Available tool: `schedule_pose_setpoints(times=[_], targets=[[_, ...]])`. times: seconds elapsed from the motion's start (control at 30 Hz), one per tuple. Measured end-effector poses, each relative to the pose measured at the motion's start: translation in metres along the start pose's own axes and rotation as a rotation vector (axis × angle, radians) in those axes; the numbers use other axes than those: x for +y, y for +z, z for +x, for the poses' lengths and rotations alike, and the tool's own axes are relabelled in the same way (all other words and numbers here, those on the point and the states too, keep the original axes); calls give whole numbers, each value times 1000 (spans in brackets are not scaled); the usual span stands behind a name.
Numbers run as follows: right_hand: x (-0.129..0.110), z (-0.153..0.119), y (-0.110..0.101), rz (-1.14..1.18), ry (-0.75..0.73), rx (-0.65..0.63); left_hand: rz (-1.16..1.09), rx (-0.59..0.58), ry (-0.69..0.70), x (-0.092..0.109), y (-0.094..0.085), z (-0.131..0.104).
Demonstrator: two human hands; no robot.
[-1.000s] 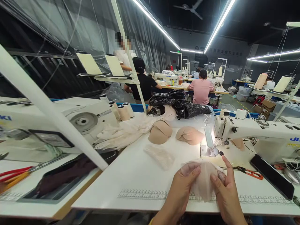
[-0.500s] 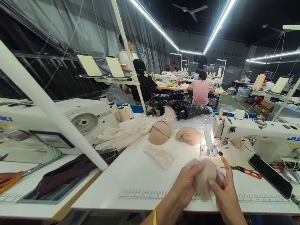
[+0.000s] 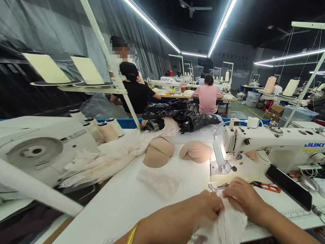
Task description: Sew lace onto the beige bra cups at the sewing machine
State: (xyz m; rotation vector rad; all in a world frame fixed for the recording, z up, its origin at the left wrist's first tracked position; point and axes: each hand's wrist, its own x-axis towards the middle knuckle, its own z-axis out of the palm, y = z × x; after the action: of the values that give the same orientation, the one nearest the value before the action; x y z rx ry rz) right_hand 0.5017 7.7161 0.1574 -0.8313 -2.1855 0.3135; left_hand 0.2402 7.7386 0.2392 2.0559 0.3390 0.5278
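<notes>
A pale, thin piece of fabric (image 3: 230,222) hangs down between my hands at the table's front. My left hand (image 3: 205,206), with a yellow bangle (image 3: 132,234) at the wrist, is closed on its left side. On the other side my right hand (image 3: 242,196) pinches the same fabric with bent fingers. Just beyond them lie orange-handled scissors (image 3: 270,187), their blades partly behind my right hand. Beige bra cups lie in a left pile (image 3: 158,152) and a right pile (image 3: 195,151). A sheer lace piece (image 3: 158,183) rests flat in front of them.
A lit sewing machine (image 3: 281,139) stands at the right, with a black phone (image 3: 289,186) before it. Another machine (image 3: 38,149), thread cones (image 3: 108,130) and heaped pale fabric (image 3: 101,157) occupy the left. Black plastic bags (image 3: 177,115) lie at the back; people sit beyond.
My view has shifted to the right. Both hands have turned over, backs upward, and drawn together on the fabric, which now hangs lower toward the table's front edge.
</notes>
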Motion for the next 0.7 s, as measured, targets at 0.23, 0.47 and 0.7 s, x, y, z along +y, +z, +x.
schedule_pose_setpoints(times=[0.23,0.47,0.7], targets=[[49,36,-18,-398,-150,-150,523,-276,62,-47,-21,51],[40,20,-28,-301,5,-212,594,-146,11,-52,-15,49],[49,20,-23,-424,79,-172,551,-57,26,-57,-9,52]])
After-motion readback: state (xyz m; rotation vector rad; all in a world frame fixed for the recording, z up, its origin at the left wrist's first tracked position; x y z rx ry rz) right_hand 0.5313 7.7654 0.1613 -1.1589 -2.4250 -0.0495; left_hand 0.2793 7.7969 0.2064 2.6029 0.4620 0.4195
